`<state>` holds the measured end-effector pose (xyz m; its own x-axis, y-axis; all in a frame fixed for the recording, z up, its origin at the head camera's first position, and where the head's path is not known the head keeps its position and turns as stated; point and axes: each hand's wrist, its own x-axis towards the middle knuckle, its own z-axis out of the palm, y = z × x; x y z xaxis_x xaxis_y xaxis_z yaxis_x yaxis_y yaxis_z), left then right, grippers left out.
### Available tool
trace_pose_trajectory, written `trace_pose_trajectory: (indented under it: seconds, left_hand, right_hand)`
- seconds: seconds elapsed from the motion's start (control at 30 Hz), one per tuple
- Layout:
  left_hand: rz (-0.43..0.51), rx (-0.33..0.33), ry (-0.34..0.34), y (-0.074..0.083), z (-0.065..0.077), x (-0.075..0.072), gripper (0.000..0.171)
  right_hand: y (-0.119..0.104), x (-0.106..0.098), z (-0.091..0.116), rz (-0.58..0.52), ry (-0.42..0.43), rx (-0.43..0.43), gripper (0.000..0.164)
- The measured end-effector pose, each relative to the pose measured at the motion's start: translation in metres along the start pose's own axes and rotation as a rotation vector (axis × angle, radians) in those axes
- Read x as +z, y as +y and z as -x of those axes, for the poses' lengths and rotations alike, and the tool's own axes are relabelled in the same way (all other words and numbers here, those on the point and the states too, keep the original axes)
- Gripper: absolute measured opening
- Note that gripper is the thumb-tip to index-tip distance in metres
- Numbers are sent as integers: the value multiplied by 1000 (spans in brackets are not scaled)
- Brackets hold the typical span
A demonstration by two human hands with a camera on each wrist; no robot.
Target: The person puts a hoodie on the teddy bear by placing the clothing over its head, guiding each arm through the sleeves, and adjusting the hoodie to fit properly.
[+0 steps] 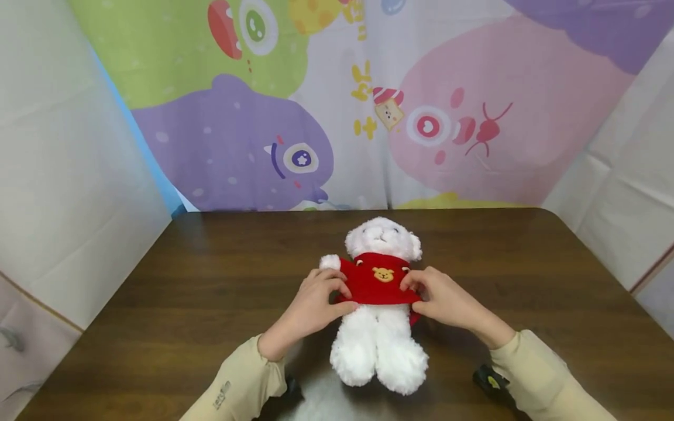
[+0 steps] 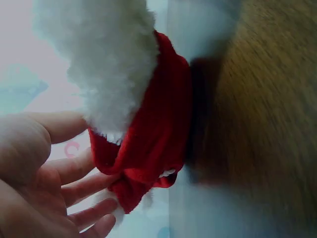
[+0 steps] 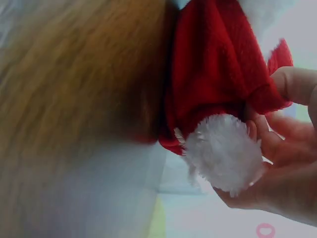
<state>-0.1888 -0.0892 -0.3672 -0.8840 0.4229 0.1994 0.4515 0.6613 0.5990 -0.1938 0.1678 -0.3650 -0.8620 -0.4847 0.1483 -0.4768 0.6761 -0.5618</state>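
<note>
A white plush teddy bear (image 1: 376, 345) lies face up on the table, its head toward the far side. It wears a red sweater (image 1: 376, 290) with a yellow bear face on the chest. My left hand (image 1: 319, 299) holds the sweater's lower edge on the left, thumb at the hem and fingers on the cloth. On the opposite side my right hand (image 1: 439, 295) pinches the hem between thumb and fingers. In the right wrist view a fluffy white paw (image 3: 223, 154) sticks out of a sleeve beside the right hand (image 3: 292, 144).
The dark wooden table (image 1: 237, 251) extends around the bear. Behind it hangs a cartoon-printed curtain (image 1: 363, 164), with pale cloth panels at both sides. Dark straps (image 1: 492, 381) show near the sleeves.
</note>
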Motion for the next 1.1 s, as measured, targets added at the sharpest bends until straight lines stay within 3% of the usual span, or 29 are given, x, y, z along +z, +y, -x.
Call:
trace_pose_trajectory:
  seconds: [0.17, 0.27, 0.33, 0.4, 0.53, 0.63, 0.77, 1.0, 1.1]
  left_hand:
    - [17, 16, 8, 1, 1, 2, 8]
    - [12, 24, 9, 2, 3, 3, 8]
    - [52, -12, 2, 3, 5, 5, 14]
    - [133, -82, -17, 5, 6, 7, 25]
    - [356, -266, -68, 9, 6, 13, 47]
    - [511, -340, -88, 8, 4, 19, 56]
    - [701, -354, -62, 7, 0, 25, 57]
    - [893, -357, 59, 5, -17, 32, 47]
    - [931, -390, 58, 3, -22, 32, 44]
  right_hand:
    - [2, -1, 1, 65, -38, -95, 19]
    - [-2, -2, 5, 69, -2, -61, 18]
    - [-6, -1, 7, 51, 33, -11, 13]
    - [-11, 0, 10, 14, 47, 51, 17]
    - [-18, 3, 14, -71, 9, 140, 47]
    - [-19, 8, 13, -191, 0, 204, 61]
    - [-19, 15, 6, -343, 43, 262, 66]
    - [-13, 16, -18, -321, 87, 205, 71]
    - [-7, 14, -24, -351, 101, 175, 66]
